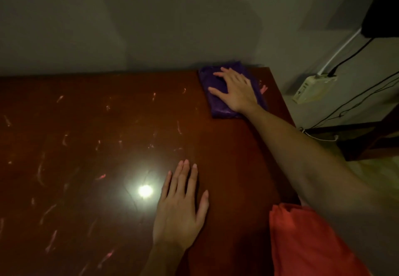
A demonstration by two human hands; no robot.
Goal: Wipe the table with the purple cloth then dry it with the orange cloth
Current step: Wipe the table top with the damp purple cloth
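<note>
A folded purple cloth lies at the far right corner of the dark brown table. My right hand presses flat on top of it with straight, spread fingers. My left hand rests flat on the bare tabletop near the front, fingers straight. An orange cloth lies at the front right edge of the table, partly under my right forearm. Pink streaks and smears are scattered over the left and middle of the tabletop.
A lamp's bright reflection glares on the tabletop beside my left hand. The wall runs along the table's far edge. To the right stand a white power adapter with cables and a dark wooden piece of furniture.
</note>
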